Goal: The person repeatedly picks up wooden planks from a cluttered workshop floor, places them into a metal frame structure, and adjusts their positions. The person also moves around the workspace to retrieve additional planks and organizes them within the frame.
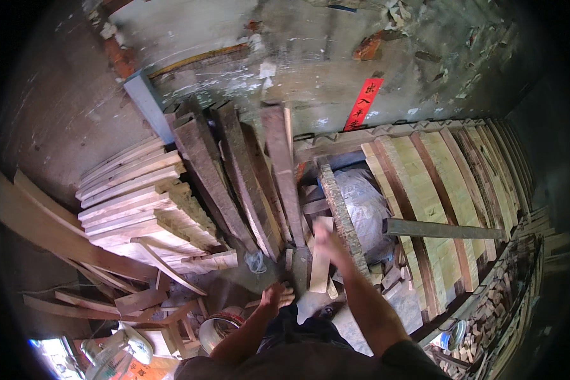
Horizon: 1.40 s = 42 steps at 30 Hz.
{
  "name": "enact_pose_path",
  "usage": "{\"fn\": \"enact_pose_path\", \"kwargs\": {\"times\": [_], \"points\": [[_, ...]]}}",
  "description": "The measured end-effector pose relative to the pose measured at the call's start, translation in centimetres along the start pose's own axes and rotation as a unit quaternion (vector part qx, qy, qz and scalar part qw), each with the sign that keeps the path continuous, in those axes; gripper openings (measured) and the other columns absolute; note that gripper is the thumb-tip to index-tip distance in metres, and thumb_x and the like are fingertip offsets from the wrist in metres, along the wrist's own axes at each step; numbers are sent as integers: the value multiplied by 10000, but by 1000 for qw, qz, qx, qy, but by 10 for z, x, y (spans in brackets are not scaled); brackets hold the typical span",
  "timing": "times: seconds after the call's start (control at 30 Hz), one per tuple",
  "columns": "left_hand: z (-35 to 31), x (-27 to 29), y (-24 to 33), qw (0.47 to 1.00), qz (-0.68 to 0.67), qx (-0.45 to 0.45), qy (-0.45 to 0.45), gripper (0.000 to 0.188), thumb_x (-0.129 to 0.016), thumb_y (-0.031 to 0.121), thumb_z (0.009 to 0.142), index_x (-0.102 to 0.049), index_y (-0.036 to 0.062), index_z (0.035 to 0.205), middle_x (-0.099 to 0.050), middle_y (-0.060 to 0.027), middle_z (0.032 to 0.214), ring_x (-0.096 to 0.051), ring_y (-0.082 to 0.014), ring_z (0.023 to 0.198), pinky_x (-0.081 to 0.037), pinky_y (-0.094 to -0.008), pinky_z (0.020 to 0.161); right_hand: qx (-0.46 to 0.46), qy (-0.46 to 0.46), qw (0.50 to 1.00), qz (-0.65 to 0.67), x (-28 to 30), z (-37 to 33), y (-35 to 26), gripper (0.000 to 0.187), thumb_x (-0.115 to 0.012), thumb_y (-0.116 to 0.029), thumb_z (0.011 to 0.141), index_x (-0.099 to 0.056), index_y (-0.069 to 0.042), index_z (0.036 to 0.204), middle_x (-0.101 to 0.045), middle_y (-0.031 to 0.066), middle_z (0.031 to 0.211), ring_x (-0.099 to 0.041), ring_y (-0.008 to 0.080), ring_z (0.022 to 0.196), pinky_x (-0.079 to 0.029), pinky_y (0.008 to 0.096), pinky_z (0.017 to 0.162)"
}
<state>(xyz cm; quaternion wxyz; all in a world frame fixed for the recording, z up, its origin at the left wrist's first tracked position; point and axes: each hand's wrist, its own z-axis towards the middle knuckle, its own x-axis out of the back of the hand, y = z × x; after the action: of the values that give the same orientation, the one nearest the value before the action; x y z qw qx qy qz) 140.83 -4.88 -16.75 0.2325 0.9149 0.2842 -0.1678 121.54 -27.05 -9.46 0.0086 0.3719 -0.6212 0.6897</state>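
My right hand [329, 246] reaches forward over the upper end of a short pale wooden board [320, 269]. Its fingers are smeared by motion, so whether they grip the board or only pass over it is unclear. Close to my body, my left hand [277, 296] is closed, its fingers curled inward; what it holds, if anything, does not show. Just ahead of that hand, a clump of clear plastic [255, 261] lies on the floor. Thick dark-faced timbers [250, 177] lean against the wall beyond both hands.
Stacked pale planks [133, 202] stand at left, beside long curved boards [50, 225]. On the right, planks [424, 171] lie in rows with a dark bar [443, 228] across them. A plastic-wrapped bundle [361, 209], a bucket [216, 329] and wood offcuts [487, 326] are around.
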Motion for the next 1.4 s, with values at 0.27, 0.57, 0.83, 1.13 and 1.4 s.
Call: {"fn": "enact_pose_path", "kwargs": {"times": [0.27,0.57,0.83,1.13,1.4], "points": [[36,12,-17,973,219,-58,-37,619,-693,107,857,-450,13,1419,-665,-82,847,-652,-209,830,-520,-318,707,-485,-62,872,-41,-54,-440,97,343,-637,-181,788,-723,-15,1076,-734,180,1005,-718,258,929,-573,341,822],[49,-370,67,530,669,-501,-141,819,-822,183,715,-437,-54,1398,-476,-256,1378,-420,-418,1300,-353,-470,1104,-509,294,761,272,-30,-442,63,462,-658,-84,806,-613,46,1247,-729,152,1023,-688,226,901,-546,346,840],[150,-518,47,333,845,-400,-123,895,-853,278,656,-433,-11,1391,-555,-244,1287,-539,-417,1192,-468,-465,989,-449,210,858,133,-8,-452,15,442,-604,-195,815,-610,-86,1242,-669,243,1131,-647,383,1079,-519,455,933],[106,-466,-5,418,845,-305,-134,699,-814,349,717,-485,14,1235,-653,-270,1063,-638,-463,997,-510,-535,865,-463,132,875,49,57,-450,81,491,-619,-219,840,-599,-77,1310,-685,195,1179,-660,349,1068,-518,428,938],[-14,-269,-24,467,860,-196,-61,794,-777,363,728,-423,24,1353,-624,-310,1171,-610,-480,1073,-490,-528,919,-291,355,612,643,125,-320,94,504,-725,-177,832,-578,-11,1285,-672,93,1112,-641,294,1004,-500,394,931]]}}
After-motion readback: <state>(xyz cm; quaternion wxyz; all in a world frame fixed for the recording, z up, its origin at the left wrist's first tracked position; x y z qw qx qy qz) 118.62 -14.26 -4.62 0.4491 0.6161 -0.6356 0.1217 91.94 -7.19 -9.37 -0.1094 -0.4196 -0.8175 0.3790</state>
